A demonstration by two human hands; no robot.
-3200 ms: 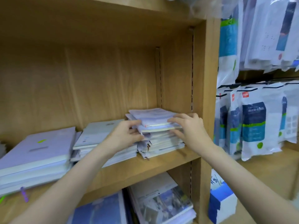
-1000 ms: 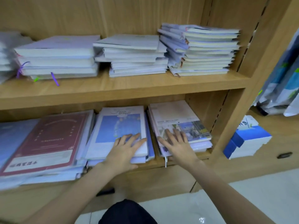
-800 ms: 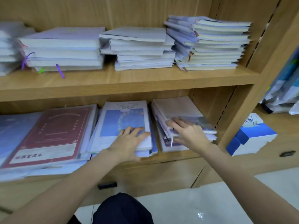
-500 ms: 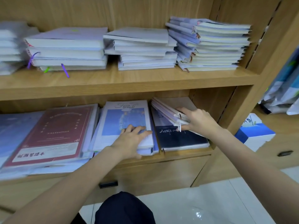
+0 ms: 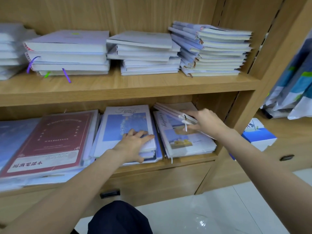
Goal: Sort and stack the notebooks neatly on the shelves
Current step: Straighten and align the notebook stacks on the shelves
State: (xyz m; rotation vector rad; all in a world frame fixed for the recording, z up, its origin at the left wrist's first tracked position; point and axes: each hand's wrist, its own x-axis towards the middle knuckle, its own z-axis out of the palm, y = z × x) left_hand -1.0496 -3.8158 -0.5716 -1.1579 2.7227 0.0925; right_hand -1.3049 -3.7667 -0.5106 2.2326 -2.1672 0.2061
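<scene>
Notebooks [image 5: 185, 141] were laid in flat piles on two wooden shelves, seen from the head camera. Four stacks were ranged along the upper shelf [image 5: 128, 88]; a maroon-covered pile [image 5: 49, 141], a blue-covered pile [image 5: 125, 125] and the right-hand pile were set on the lower shelf [image 5: 185, 162]. A pale tiled floor [image 5: 219, 208] was seen below, and a blue and white box [image 5: 258, 134] to the right. The left hand [image 5: 133, 144] was pressed on the blue-covered pile, fingers spread flat. A few thin notebooks [image 5: 173, 112] were gripped by the right hand [image 5: 204, 122], lifted tilted above the right-hand pile, thumb below and fingers curled over them.
</scene>
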